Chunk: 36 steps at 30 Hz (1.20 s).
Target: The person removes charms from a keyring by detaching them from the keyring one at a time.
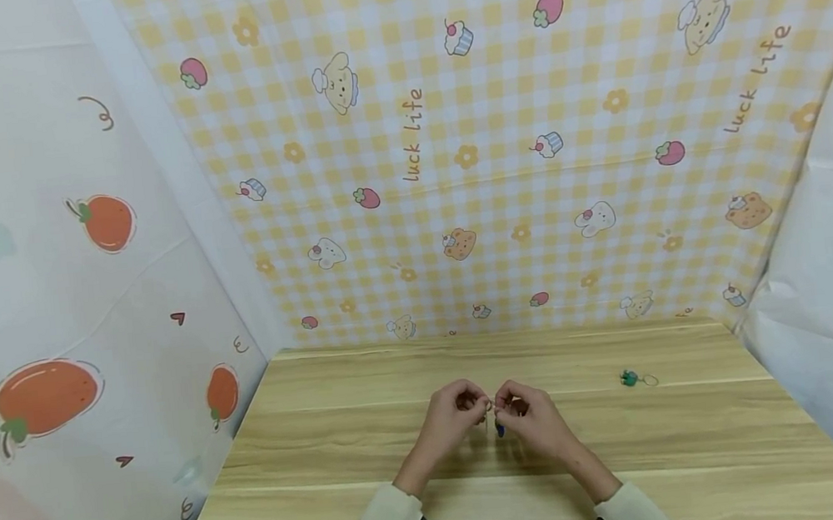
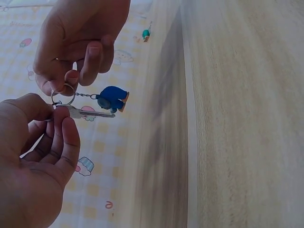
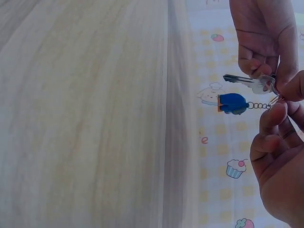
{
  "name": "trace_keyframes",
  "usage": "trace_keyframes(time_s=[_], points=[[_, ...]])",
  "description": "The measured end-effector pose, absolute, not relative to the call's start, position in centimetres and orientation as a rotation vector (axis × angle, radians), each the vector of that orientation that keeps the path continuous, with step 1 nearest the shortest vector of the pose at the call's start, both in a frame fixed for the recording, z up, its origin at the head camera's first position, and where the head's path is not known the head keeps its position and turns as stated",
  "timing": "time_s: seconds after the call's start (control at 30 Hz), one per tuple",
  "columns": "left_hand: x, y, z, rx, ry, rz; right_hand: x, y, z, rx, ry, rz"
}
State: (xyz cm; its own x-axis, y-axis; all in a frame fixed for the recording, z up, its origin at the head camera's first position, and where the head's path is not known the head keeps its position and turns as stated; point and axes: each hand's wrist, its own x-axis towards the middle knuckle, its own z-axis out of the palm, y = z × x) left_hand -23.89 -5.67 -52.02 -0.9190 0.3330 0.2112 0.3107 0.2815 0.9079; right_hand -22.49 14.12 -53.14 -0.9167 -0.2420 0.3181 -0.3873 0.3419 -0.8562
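Note:
Both hands meet over the wooden table. My left hand [image 1: 448,418] pinches a silver key [image 2: 90,112] by its head, and the blade sticks out past the fingertips. With thumb and fingertips, my right hand [image 1: 535,418] pinches a metal key ring [image 2: 63,94] right beside it. From that ring, a short chain [image 3: 259,105] carries a small blue figure charm [image 3: 232,102] with orange at its end, which hangs next to the key. Where key and ring meet, the fingertips partly hide them.
A green charm with its own ring [image 1: 629,378] lies on the table [image 1: 339,393] to the right. Behind the table rises a yellow checked cloth [image 1: 501,201]; white sheets [image 1: 827,296] flank the sides.

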Motion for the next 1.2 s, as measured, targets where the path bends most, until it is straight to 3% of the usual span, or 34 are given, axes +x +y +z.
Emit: trace_keyframes(time_s=[1.2], points=[[-23.54,-4.93,-51.9,0.652,2.471,1.781,-22.26,14.55,-53.02,0.466,-2.569,1.701]])
